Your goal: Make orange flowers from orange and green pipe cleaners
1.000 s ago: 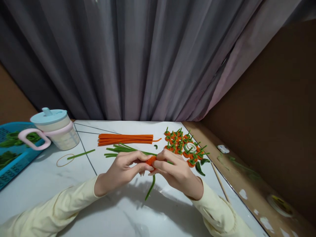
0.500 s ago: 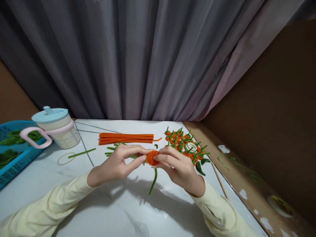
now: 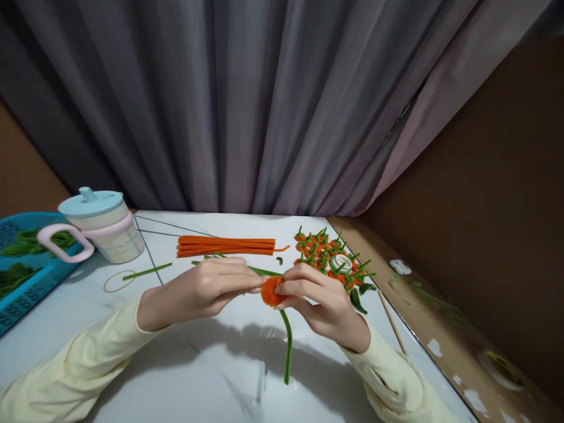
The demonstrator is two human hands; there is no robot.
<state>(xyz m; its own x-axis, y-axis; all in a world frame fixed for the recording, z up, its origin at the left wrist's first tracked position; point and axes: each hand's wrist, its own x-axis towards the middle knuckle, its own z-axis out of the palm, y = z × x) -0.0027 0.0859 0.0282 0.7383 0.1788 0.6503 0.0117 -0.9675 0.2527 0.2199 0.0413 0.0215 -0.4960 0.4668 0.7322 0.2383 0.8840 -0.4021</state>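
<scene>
A: The orange pipe-cleaner coil (image 3: pixel 271 291) sat pinched between both hands just above the table (image 3: pixel 211 376), didn't it?

B: Yes. The left hand (image 3: pixel 207 288) had its fingertips closed on the coil's left edge, and the right hand (image 3: pixel 319 299) gripped it from the right, thumb and fingers clamped on it. A green stem (image 3: pixel 287 343) hung from under the coil, curving down toward the person.

A: How far along did the work look?

B: Judging by the table, well along but not finished. A cluster of finished orange pieces (image 3: pixel 328 255) with green stalks lay just beyond the right hand, with a small white ring (image 3: pixel 341 262) among them. But a bundle of straight orange pipe cleaners (image 3: pixel 225 246) was lying unused beyond the hands, and some green pipe cleaners (image 3: pixel 259 271) beside it, partly hidden by the left hand.

A: And the piece in hand?

B: The coil looked wound into a round disc already, with its stem attached. Whether its end was tucked in, the picture did not show.

A: Anything else around?

B: A lidded cup (image 3: pixel 99 226) with a pink handle stood at far left, next to a blue basket (image 3: pixel 26 282) holding green material. A rubber band (image 3: pixel 118 281) and a thin wooden stick (image 3: pixel 392 329) lay on the table too.
</scene>
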